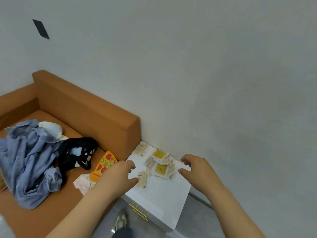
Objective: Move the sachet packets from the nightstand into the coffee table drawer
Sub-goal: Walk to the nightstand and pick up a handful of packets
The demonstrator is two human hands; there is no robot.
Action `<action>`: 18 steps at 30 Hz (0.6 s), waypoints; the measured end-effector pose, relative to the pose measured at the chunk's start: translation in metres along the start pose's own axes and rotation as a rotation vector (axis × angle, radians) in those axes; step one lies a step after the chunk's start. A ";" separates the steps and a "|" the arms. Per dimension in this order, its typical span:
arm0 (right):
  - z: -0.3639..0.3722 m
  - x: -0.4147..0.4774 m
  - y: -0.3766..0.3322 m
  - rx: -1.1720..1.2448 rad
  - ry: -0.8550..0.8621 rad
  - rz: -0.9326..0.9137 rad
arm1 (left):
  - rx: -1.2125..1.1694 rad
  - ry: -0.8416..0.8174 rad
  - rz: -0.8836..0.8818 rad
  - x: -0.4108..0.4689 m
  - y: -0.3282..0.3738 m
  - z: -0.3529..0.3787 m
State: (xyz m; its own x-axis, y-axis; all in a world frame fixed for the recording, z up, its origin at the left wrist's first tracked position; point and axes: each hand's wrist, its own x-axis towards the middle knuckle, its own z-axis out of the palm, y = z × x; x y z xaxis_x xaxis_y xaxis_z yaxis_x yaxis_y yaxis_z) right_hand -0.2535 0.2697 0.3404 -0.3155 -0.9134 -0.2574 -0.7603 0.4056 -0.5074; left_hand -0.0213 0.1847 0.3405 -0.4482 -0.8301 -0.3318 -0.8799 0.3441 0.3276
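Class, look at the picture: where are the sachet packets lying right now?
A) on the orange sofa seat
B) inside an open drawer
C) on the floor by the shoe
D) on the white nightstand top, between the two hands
D: the sachet packets lie scattered on top of the white nightstand, with the left hand and the right hand on either side of them.

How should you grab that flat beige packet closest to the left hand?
Probably by its left edge, coming from the left. The beige packet lies flat on the nightstand at the near edge of the pile, and the left hand is right beside it. It looks thin, so a pinch grip suits: thumb under that edge, fingers on top.
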 end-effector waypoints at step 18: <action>0.100 0.163 -0.016 -0.012 -0.134 0.445 | 0.154 -0.357 0.198 0.252 -0.116 0.037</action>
State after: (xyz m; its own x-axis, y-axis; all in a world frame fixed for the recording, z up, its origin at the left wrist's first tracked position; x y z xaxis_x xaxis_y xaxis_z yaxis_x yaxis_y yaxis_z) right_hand -0.2365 0.1182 0.2246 -0.5371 -0.6372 -0.5527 -0.5740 0.7562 -0.3141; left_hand -0.0375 -0.0480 0.1861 -0.6135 -0.5466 -0.5699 -0.7724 0.5656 0.2890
